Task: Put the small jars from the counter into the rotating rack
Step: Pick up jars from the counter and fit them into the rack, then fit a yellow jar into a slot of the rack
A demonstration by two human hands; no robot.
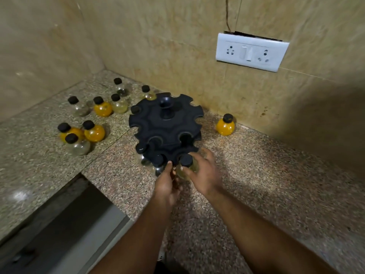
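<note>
– What is gripped?
– A pale-yellow-filled jar [187, 165], by the right hand [203, 175], at the rack [166, 123]'s lower tier, mid-frame.
– And the left hand [166, 183]?
– Perhaps touching the rack; its grip cannot be told.

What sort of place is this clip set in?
Most likely a home kitchen corner: speckled stone counter, tiled wall with a socket plate, and small black-capped jars beside a rotating rack.
</note>
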